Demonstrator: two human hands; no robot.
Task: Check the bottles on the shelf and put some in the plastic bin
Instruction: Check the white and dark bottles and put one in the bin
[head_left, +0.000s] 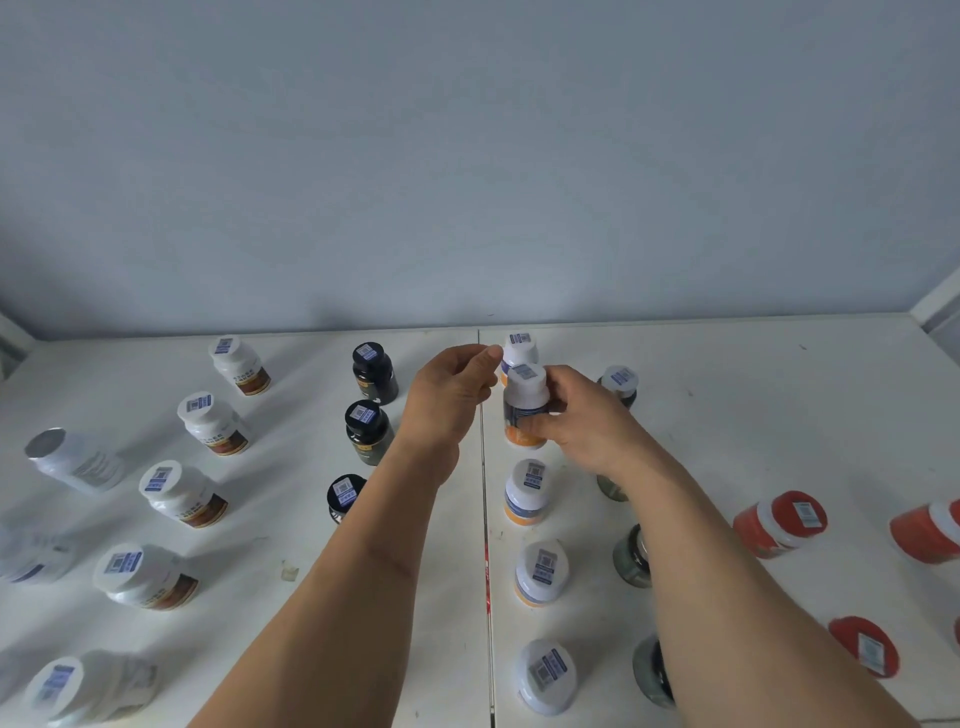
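at twelve o'clock on shelf (727, 415), right hand (582, 421) grasped white-capped bottle (525, 405); left hand (452, 389) beside it, fingers curled, holding nothing visible. checking under way; plastic bin unseen, most bottles unsorted.

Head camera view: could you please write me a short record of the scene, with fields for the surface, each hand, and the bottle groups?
surface: white shelf
right hand: grips a white-capped bottle with an orange base
left hand: fingers curled, holds nothing, beside that bottle
left columns: brown-label white bottles; black bottles
right side: red bottles
plastic bin: not in view
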